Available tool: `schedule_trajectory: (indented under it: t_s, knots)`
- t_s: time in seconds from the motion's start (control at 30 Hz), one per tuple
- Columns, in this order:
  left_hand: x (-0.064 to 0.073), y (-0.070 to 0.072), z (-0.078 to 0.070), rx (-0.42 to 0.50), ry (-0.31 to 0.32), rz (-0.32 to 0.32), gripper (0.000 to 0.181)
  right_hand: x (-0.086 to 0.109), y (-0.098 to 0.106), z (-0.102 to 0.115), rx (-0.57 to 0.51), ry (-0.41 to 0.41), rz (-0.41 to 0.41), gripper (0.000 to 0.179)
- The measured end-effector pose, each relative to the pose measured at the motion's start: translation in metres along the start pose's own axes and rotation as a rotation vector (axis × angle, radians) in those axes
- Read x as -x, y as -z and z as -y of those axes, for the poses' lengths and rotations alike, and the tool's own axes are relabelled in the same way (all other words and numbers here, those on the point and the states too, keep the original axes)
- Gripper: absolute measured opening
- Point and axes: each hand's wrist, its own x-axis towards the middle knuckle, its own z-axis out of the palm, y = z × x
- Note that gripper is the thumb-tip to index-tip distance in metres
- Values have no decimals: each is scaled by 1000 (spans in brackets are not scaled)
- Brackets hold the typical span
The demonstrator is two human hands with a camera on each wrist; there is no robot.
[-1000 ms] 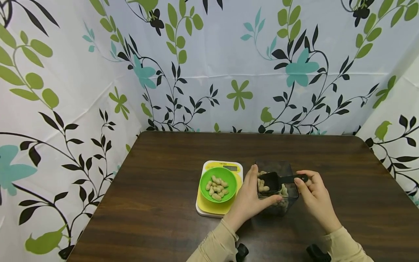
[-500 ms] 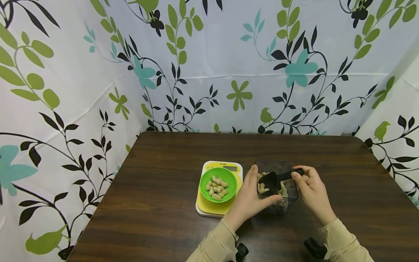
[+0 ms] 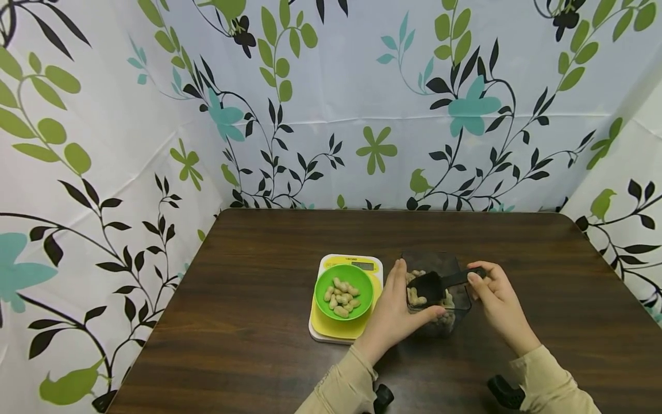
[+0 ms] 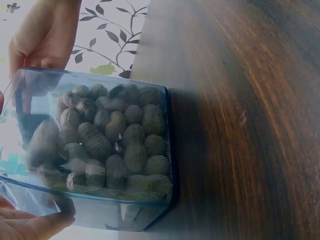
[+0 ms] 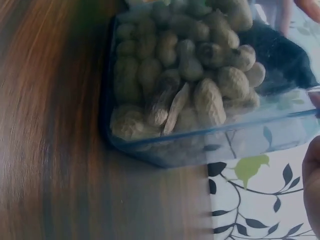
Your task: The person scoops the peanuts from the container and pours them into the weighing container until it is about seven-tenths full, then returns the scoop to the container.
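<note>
My left hand [image 3: 389,313] holds a clear square container [image 3: 431,261] at its near left corner, thumb along the front rim and fingers against the left side. Peanuts in shells [image 4: 117,132] fill its lower part, seen through the wall in both wrist views. My right hand [image 3: 497,305] pinches the handle end of a black scoop [image 3: 428,287], whose bowl is inside the container over the peanuts. Whether the scoop carries any peanuts cannot be told. Left of the container, a green bowl [image 3: 341,272] with several peanuts sits on a yellow and white kitchen scale [image 3: 322,329].
The dark wooden table [image 3: 248,299] carries all of this. A white cloth with a leaf pattern [image 3: 320,161] hangs behind and beside it. The scale's display [image 3: 362,266] is too small to read.
The right hand has raised the scoop's handle end slightly, then shifted it a little to the right, the scoop staying in the container. The left hand has barely moved.
</note>
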Motion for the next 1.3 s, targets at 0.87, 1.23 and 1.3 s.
schedule_trajectory:
  t_s: [0.87, 1.23, 1.3]
  knots:
    - [-1, 3, 4, 5, 0, 15, 104, -7, 9, 2, -491, -154, 108, 18]
    - [0, 4, 4, 8, -2, 22, 103, 4, 10, 5, -551, -242, 75, 21]
    - [-1, 3, 4, 5, 2, 18, 103, 6, 9, 6, -560, -244, 66, 23]
